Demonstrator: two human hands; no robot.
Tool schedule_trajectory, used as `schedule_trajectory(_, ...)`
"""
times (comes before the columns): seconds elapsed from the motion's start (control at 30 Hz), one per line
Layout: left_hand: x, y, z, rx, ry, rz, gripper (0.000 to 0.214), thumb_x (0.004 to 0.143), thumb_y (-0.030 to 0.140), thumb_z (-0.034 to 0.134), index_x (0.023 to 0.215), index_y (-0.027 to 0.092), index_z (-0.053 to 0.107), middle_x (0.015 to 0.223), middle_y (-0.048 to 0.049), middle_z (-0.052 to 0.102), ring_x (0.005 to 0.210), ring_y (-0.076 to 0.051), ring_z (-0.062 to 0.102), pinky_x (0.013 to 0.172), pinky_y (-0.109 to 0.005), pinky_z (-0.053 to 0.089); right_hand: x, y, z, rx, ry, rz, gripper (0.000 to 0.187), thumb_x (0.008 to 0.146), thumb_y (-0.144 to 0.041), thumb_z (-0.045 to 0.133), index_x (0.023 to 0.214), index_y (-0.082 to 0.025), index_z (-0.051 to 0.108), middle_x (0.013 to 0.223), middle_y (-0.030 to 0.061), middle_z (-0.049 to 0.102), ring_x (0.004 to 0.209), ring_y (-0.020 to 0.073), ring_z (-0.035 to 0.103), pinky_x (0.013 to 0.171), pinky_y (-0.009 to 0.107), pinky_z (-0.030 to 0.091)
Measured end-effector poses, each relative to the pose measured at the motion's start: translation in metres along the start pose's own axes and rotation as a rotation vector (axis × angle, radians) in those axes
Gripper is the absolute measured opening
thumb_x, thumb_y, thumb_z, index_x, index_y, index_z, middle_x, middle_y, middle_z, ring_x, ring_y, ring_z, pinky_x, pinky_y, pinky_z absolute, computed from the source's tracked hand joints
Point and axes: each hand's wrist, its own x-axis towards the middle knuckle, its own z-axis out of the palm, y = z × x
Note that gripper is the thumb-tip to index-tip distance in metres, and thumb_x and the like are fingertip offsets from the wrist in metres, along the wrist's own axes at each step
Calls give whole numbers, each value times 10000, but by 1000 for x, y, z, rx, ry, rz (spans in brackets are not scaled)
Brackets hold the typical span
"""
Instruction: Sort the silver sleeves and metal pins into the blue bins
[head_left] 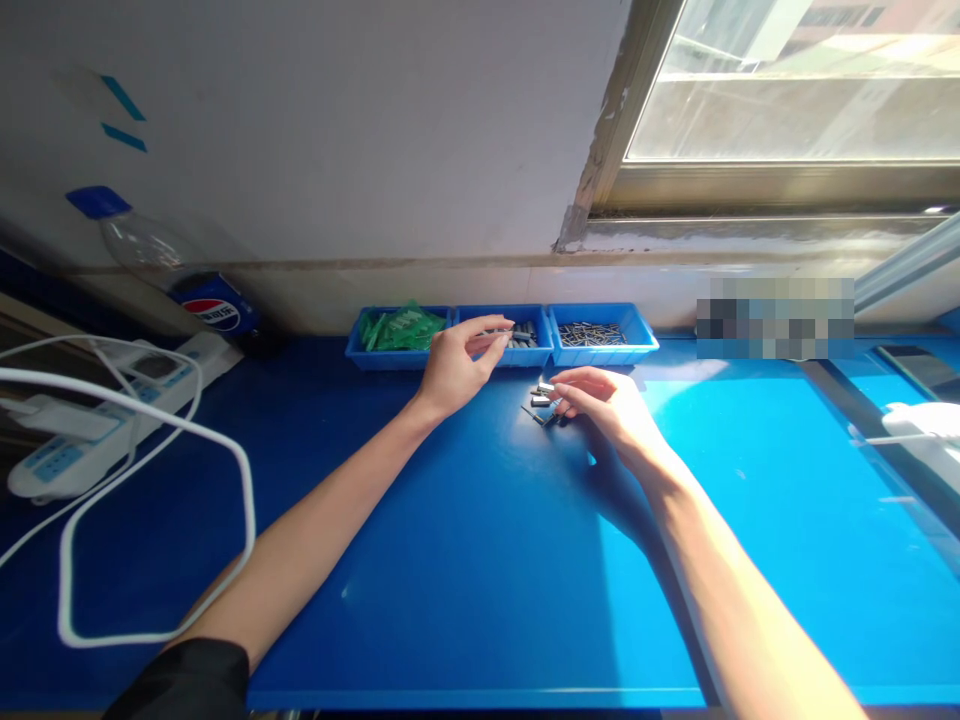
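Observation:
My left hand (pixel 466 366) hovers at the front of the middle blue bin (pixel 499 358), thumb and fingertips pinched; what lies between them is too small to make out. Inside that bin are grey cylindrical pieces (pixel 523 337). To the right, my right hand (pixel 606 402) is low over the blue table, its fingertips closed at a small shiny metal cylinder (pixel 545 388). Just below it lie a second short cylinder (pixel 540 402) and a few thin dark pins (pixel 533 414), partly hidden by the fingers.
The left bin (pixel 397 360) holds green plastic pieces (pixel 405 326); the right bin (pixel 604 355) holds many thin metal pins (pixel 589 334). A cola bottle (pixel 217 305), a power strip (pixel 67 455) and a looping white cable (pixel 244 480) are at left. A dark flat object (pixel 922 372) lies far right.

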Motion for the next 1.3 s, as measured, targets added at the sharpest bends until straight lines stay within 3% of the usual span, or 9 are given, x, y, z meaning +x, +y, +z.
schedule_trajectory(0.1, -1, 3, -1, 54, -65, 63, 201, 965, 265, 737, 1096, 156, 844, 1328, -137, 824, 1001, -231, 857, 944, -336, 697, -1, -2, -1, -5, 2, 7, 295, 821, -540, 876, 957, -282, 833, 920, 83, 867, 780, 284, 775, 791, 461, 645)
schedule_trajectory(0.23, -6, 9, -2, 226, -428, 227, 157, 977, 191, 714, 1033, 182, 861, 1042, -73, 866, 922, -210, 826, 877, -305, 653, 0, -2, -3, -14, 4, 3, 240, 838, -488, 850, 961, -283, 828, 910, 92, 859, 787, 295, 772, 821, 489, 648)
schedule_trajectory(0.33, -9, 9, -3, 353, -669, 288, 168, 980, 153, 719, 1046, 188, 869, 1062, -76, 852, 956, -215, 807, 904, -301, 615, 0, -1, -6, -26, 32, -6, 198, 853, -462, 844, 954, -293, 822, 900, 109, 847, 797, 315, 771, 854, 538, 654)
schedule_trajectory(0.5, -10, 4, -3, 486, -813, 277, 162, 1003, 155, 722, 1067, 186, 868, 1098, -88, 816, 985, -221, 788, 901, -282, 582, 0, -1, -7, -36, 64, -14, 221, 858, -484, 842, 960, -290, 816, 936, 122, 849, 822, 324, 771, 892, 570, 658)
schedule_trajectory(0.87, -14, 7, 2, 642, -809, 308, 194, 1069, 189, 627, 923, 187, 755, 988, -78, 721, 900, -219, 715, 748, -269, 520, -2, -1, -7, -21, 69, -2, 233, 851, -504, 862, 958, -301, 821, 924, 108, 841, 807, 315, 765, 909, 560, 660)
schedule_trajectory(1.0, -13, 5, 1, 450, -778, 233, 123, 1070, 209, 622, 987, 194, 712, 967, -60, 745, 851, -206, 710, 760, -282, 537, -1, -1, -7, -19, 69, 0, 266, 831, -531, 871, 958, -303, 819, 919, 106, 841, 799, 309, 761, 903, 553, 665)
schedule_trajectory(1.1, -16, 2, 6, 247, -652, 149, 76, 1052, 246, 653, 1033, 202, 713, 952, -33, 784, 840, -186, 730, 807, -285, 564, 0, -1, -7, -11, 74, 8, 272, 820, -530, 874, 948, -297, 819, 912, 100, 836, 788, 300, 748, 901, 551, 659)
schedule_trajectory(1.3, -28, -14, 24, -33, -330, 17, 135, 934, 305, 793, 946, 185, 733, 938, -31, 807, 844, -171, 769, 836, -294, 618, 0, 0, -7, 6, 82, 9, 269, 815, -505, 880, 956, -284, 819, 889, 98, 836, 764, 288, 727, 862, 532, 651)
